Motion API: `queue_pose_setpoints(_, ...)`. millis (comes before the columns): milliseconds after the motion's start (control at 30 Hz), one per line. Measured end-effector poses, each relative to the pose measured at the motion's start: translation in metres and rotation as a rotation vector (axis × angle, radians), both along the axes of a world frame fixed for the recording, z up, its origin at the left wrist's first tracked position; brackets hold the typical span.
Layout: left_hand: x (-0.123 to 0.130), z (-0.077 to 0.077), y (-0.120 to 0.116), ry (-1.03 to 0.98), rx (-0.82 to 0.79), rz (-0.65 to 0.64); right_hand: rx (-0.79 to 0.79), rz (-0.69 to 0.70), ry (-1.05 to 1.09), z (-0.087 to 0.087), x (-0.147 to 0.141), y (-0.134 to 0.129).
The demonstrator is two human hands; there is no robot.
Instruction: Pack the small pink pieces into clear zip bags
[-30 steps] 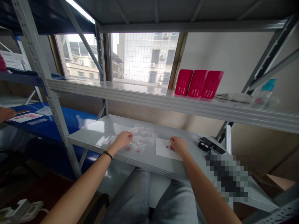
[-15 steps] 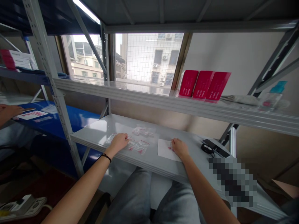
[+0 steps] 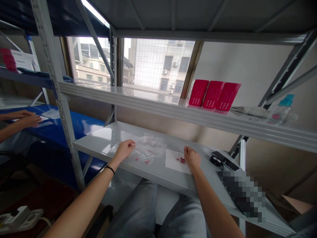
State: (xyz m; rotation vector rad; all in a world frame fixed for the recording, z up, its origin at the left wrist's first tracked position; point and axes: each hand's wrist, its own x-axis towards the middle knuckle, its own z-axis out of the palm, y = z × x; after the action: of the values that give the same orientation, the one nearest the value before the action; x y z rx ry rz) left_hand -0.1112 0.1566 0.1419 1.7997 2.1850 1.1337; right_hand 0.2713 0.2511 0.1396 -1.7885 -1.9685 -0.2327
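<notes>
My left hand (image 3: 125,148) is closed in a pinch above the left side of the bench, beside clear plastic zip bags (image 3: 146,155) holding small red pieces. Whatever its fingertips may grip is too small to make out. At the right edge of a white paper sheet (image 3: 170,161), my right hand (image 3: 192,157) is closed, its fingers curled together. Its contents, if any, are hidden. Small dark red pieces (image 3: 182,160) lie on the paper just left of it. Behind these, more clear bags (image 3: 150,140) lie in a loose pile.
A black round object (image 3: 216,161) and a phone-like dark slab (image 3: 226,160) lie on the right. Red boxes (image 3: 213,95) and a blue-topped bottle (image 3: 282,109) stand on the shelf (image 3: 148,103) above. At left, another person's hands (image 3: 28,119) work over a blue table (image 3: 81,127).
My right hand has risen slightly and turned, exposing more red pieces on the paper. My left hand's fingers have shifted slightly. The other person's hands reach further in over the blue table.
</notes>
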Motion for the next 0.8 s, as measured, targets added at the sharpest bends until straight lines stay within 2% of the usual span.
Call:
queue_pose_setpoints(167, -0.001, -0.001, 0.000, -0.117, 0.091, 0.019, 0.111, 0.016, 0.073, 0.009, -0.002, -0.009)
queue_pose_setpoints(300, 0.001, 0.004, -0.002, -0.202, 0.167, 0.020, 0.177, 0.134, 0.111, 0.019, -0.015, -0.030)
queue_pose_setpoints(367, 0.007, 0.011, -0.008, -0.230, 0.204, -0.014, 0.194, 0.271, 0.176, 0.028, -0.027, -0.048)
queue_pose_setpoints(467, 0.028, 0.029, -0.029, -0.306, 0.251, -0.182, 0.146, 0.601, 0.349, 0.044, -0.050, -0.083)
queue_pose_setpoints(567, 0.058, 0.048, -0.062, -0.456, 0.226, -0.499, -0.007, 0.833, 0.434, 0.059, -0.069, -0.118)
queue_pose_setpoints(633, 0.077, 0.056, -0.083, -0.494, 0.171, -0.638, -0.098, 0.920, 0.489, 0.064, -0.074, -0.136)
queue_pose_setpoints(700, 0.090, 0.057, -0.098, -0.508, 0.138, -0.686, -0.184, 0.954, 0.556, 0.063, -0.071, -0.148)
queue_pose_setpoints(800, 0.102, 0.044, -0.106, -0.535, 0.104, -0.674, -0.318, 0.922, 0.662, 0.050, -0.061, -0.159)
